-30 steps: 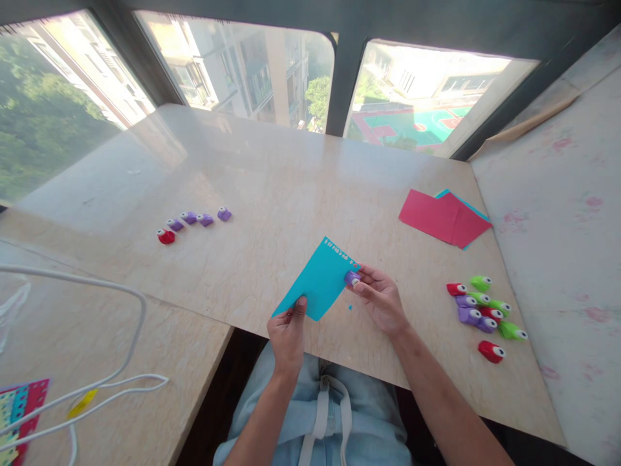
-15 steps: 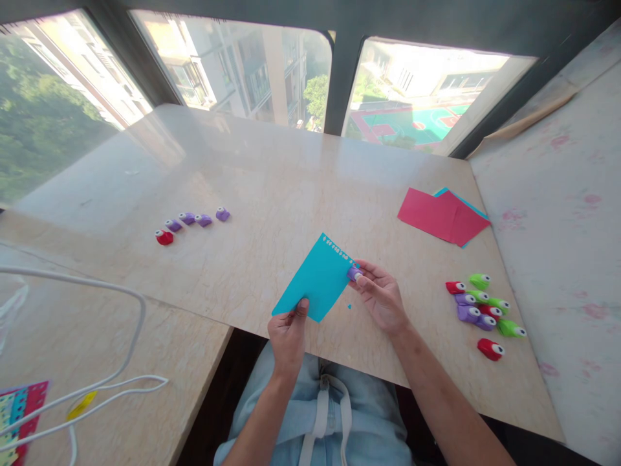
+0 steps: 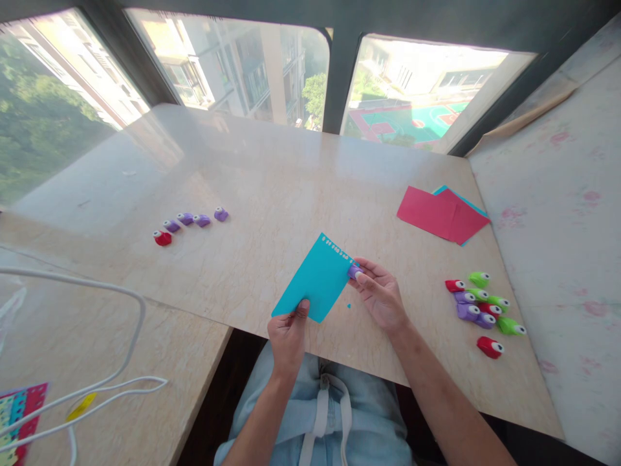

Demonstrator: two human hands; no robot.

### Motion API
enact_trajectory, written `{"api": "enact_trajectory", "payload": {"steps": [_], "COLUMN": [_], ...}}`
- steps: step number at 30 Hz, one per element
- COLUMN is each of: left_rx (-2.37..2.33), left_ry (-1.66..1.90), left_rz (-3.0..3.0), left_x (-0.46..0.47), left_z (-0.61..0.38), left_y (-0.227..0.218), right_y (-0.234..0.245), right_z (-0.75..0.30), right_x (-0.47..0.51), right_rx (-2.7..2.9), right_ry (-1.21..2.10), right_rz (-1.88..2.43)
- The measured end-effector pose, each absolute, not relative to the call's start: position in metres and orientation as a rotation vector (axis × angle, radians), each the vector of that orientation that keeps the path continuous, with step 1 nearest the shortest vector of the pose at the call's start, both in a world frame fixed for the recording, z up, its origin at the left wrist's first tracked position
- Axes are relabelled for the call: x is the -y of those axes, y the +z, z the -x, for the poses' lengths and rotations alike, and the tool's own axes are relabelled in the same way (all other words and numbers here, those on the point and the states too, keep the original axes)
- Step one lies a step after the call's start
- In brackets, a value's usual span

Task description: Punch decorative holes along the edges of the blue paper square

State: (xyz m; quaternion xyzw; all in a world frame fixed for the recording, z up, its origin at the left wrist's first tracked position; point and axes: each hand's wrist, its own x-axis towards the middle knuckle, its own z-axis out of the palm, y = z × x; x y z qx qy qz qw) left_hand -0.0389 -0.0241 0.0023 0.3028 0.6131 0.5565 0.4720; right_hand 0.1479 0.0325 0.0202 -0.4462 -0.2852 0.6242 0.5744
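Note:
My left hand (image 3: pixel 287 336) pinches the near corner of a turquoise paper sheet (image 3: pixel 315 278) held just above the marble table (image 3: pixel 272 181). A row of small punched holes runs along the sheet's far right edge. My right hand (image 3: pixel 381 294) is closed on a small purple paper punch (image 3: pixel 354 271) clamped over that edge at the sheet's right corner. A tiny turquoise scrap (image 3: pixel 348 305) lies on the table below the punch.
Several red, purple and green punches (image 3: pixel 480 307) lie in a cluster to the right. Red and turquoise sheets (image 3: pixel 441 215) lie at the far right. A row of purple and red punches (image 3: pixel 189 223) sits to the left. White cables (image 3: pixel 97 388) cross the lower-left table.
The right hand with the purple punch has slid slightly up along the sheet's edge. The sheet has barely shifted.

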Motion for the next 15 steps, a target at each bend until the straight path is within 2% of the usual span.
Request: {"api": "enact_trajectory", "payload": {"steps": [10, 15], "left_rx": [-1.464, -1.471], "left_ry": [1.384, 1.383], "left_rz": [-0.764, -0.752], "left_x": [0.0231, 0.0249], "left_z": [0.0381, 0.0375], "left_y": [0.0031, 0.0042], "right_y": [0.0209, 0.0205], "right_z": [-0.1506, -0.1567], "right_x": [-0.0336, -0.0357], "right_rx": [0.667, 0.655], "right_ry": [1.503, 1.631], "right_rz": [1.033, 1.023]}}
